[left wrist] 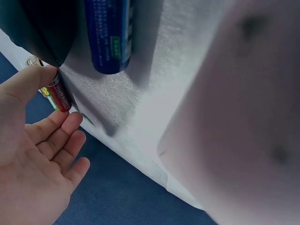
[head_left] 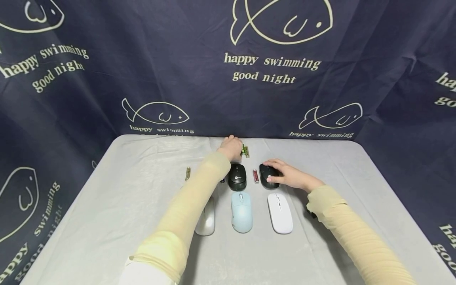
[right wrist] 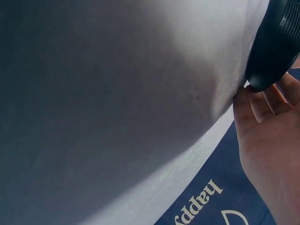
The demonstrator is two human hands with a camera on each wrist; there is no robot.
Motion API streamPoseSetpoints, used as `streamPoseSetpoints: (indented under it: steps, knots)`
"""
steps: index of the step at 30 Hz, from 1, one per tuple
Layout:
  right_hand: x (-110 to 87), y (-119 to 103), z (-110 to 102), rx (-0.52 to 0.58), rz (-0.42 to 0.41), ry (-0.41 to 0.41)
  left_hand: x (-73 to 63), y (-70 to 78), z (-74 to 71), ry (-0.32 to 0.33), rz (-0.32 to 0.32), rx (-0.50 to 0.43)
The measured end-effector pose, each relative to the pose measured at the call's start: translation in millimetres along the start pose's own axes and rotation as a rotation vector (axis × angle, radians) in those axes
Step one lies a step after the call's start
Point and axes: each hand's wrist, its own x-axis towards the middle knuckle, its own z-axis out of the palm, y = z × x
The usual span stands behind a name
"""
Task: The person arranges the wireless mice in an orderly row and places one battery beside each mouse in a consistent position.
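Observation:
At the far edge of the table, my left hand [head_left: 230, 148] reaches past a black mouse [head_left: 236, 176]. In the left wrist view its thumb and fingertips pinch a red battery [left wrist: 59, 96] by the ends, and the other fingers are loosely bent. Green batteries [head_left: 246, 151] lie right beside that hand. My right hand [head_left: 290, 174] grips a second black mouse [head_left: 266, 176], thumb on the near side and fingers over the far end. Another red battery [head_left: 255, 176] lies between the two black mice. A blue battery [left wrist: 110, 37] shows large in the left wrist view.
Nearer me, a light blue mouse [head_left: 242, 213] and a white mouse [head_left: 280, 213] stand in a row with a silvery mouse [head_left: 206, 219], partly covered by my left sleeve. A gold battery [head_left: 187, 173] lies to the left. Something dark [head_left: 311, 213] peeks out under my right sleeve.

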Motion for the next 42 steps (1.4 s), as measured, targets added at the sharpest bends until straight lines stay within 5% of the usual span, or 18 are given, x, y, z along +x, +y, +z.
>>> streamPoseSetpoints:
  steps: [17, 27, 42]
  knots:
    - [-0.4, -3, 0, -0.015, 0.000, -0.003, -4.9, -1.6, -4.3, 0.015, 0.002, 0.007]
    - [-0.1, -3, -1, -0.010, 0.004, -0.002, -9.4, -2.3, -20.7, 0.045, 0.033, 0.015]
    - [0.1, -5, -3, 0.001, 0.006, -0.009, -35.0, -6.4, -44.8, 0.071, 0.059, 0.042]
